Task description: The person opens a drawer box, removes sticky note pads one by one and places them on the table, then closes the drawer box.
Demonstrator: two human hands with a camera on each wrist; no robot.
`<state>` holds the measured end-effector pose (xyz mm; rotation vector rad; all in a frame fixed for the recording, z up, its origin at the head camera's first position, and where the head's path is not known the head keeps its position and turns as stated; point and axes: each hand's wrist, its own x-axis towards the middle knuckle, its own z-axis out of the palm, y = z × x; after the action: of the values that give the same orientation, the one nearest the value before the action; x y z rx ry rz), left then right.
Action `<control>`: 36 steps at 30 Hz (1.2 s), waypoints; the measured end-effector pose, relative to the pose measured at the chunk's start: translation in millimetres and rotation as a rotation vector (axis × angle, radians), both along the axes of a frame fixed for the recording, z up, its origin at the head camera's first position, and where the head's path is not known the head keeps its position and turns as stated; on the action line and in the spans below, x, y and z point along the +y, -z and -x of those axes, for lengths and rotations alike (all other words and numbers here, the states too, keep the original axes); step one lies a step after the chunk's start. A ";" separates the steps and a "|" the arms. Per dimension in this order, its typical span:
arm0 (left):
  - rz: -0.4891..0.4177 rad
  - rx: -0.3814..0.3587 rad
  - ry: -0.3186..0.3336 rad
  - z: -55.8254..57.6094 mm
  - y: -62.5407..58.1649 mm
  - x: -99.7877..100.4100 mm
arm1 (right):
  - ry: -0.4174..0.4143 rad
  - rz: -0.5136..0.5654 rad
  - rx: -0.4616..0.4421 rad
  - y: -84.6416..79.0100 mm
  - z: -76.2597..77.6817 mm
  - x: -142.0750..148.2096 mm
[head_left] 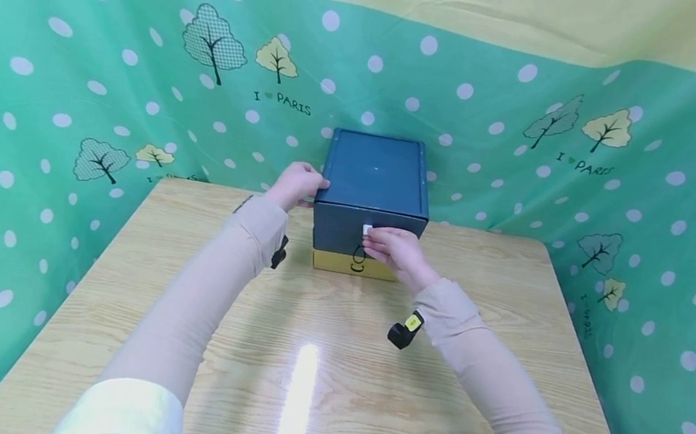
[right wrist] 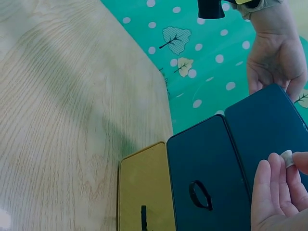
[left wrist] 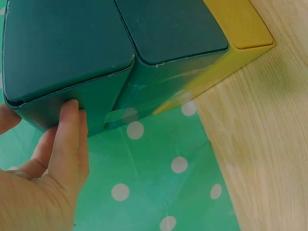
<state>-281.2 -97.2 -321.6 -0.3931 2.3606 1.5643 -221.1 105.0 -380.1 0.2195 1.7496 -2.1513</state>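
A three-tier drawer box [head_left: 375, 169] stands at the back of the table, its upper two tiers dark blue and the bottom one yellow. My left hand [head_left: 297, 185] is at its upper left edge. The thumb lies over the top and the nearly straight fingers [left wrist: 70, 125] rest against the side wall. In front, my right hand [head_left: 398, 251] pinches a small white knob [right wrist: 288, 158] on the top drawer between thumb and fingertips. Below it, the middle drawer [right wrist: 207, 168] bears a black loop pull [right wrist: 199, 195]. All the drawer fronts look flush.
The yellow bottom drawer [right wrist: 146, 178] has a black pull too. Pale wooden tabletop [head_left: 247, 380] spreads in front of the box. A green dotted cloth [head_left: 480, 117] hangs behind it and at both sides. A small black device [head_left: 401, 334] is strapped under the right wrist.
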 end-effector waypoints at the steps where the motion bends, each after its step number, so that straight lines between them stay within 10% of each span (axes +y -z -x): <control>1: 0.003 0.000 -0.002 0.1 0.4 0.1 | 0.001 0.003 0.000 0.1 -0.3 0.0; 36: 0.017 0.005 -0.024 1.7 6.1 -1.3 | 0.011 -0.053 0.104 5.9 -10.2 4.4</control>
<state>-282.9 -98.5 -327.7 -0.4234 2.3835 1.5586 -210.9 109.5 -386.0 0.1322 1.8680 -2.1618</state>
